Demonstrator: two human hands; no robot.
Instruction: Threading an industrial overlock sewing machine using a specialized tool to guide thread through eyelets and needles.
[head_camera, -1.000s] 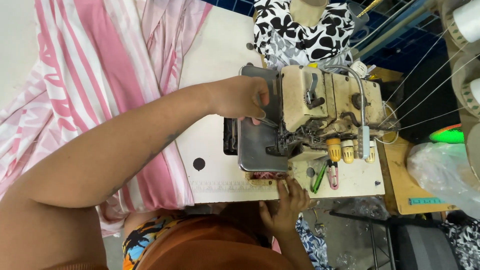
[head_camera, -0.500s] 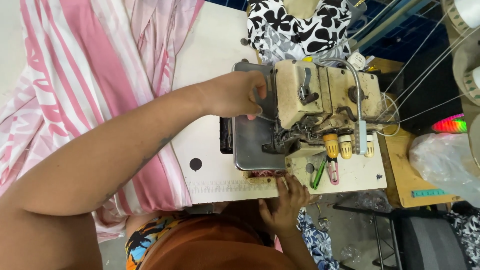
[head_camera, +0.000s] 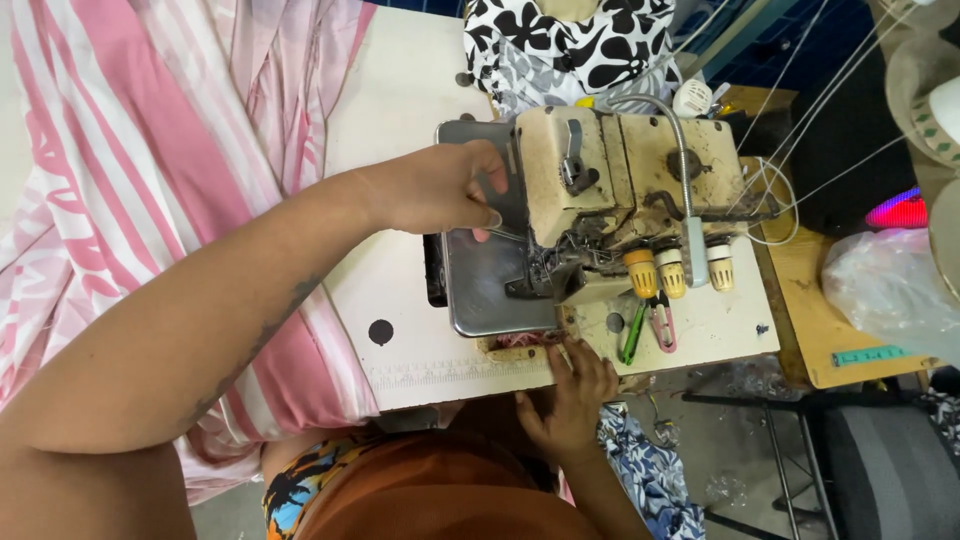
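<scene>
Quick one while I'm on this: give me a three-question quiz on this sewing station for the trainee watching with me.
1. True or false: the left hand is at the sewing machine, above its metal plate.
2. Which fabric lies on the table to the left of the machine in the picture? A) pink and white striped B) plain green C) grey checked
3. Fill in: the right hand rests at the table's near edge. Of the three knobs above it in the picture, the rightmost one is ____.

Key: 1 true. 2 A, the striped fabric. 3 white.
</scene>
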